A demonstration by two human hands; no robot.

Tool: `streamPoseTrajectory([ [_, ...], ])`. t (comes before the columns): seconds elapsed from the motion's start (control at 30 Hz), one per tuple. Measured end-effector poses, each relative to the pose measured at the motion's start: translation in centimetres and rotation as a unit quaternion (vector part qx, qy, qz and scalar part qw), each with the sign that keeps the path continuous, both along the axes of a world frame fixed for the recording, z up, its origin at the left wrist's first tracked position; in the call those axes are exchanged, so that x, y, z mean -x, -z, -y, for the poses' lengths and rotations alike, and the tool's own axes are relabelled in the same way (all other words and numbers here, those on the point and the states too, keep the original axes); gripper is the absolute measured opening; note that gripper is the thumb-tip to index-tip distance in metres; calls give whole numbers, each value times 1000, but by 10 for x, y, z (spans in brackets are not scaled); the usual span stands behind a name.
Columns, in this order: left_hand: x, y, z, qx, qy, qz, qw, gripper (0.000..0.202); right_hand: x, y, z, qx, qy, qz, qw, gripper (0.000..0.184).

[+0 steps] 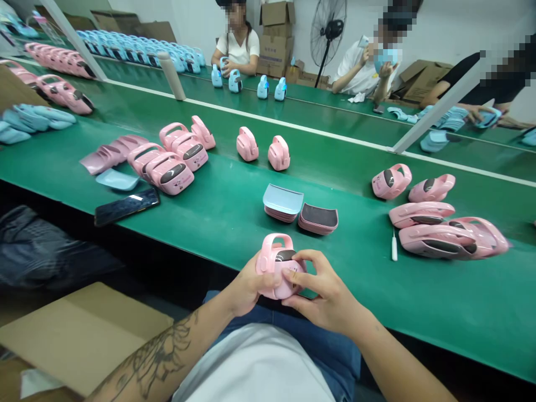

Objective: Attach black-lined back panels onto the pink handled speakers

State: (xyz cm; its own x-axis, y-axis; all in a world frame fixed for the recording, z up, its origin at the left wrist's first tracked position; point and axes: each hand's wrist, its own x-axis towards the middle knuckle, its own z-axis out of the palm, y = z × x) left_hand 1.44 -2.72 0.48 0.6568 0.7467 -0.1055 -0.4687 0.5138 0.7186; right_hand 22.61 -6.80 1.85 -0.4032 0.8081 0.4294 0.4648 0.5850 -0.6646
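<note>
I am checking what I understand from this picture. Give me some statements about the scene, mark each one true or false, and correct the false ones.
1. The left hand and right hand both hold a pink handled device. True.
2. The tattoo is on the right forearm. False: it is on the left forearm.
3. A black smartphone lies on the green bench. True.
4. Both stacks ahead of the hands have a light blue piece on top. False: only the left stack does; the right stack has a dark top.
5. A small white tool lies on the bench to the right of the hands. True.
</note>
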Motion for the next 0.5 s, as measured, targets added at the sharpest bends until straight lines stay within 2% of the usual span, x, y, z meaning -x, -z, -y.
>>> streamPoseTrajectory([
  [0.27, -5, 8, 4, -4, -36, -20, 999, 79, 6, 14, 6, 6, 39, -45, 998, 56],
  [0.37, -7, 5, -6, 15, -27, -38, 999, 73, 3, 9, -1, 57, 59, -31, 996, 63],
  [0.43, -7, 2, -14, 39, -20, -54, 998, 69, -3, 3, -9, 95, 52, -21, 994, 76],
  [0.5, -8, 0, -21, 58, -19, -61, 996, 66, -7, -2, -17, 121, 40, -12, 992, 78],
])
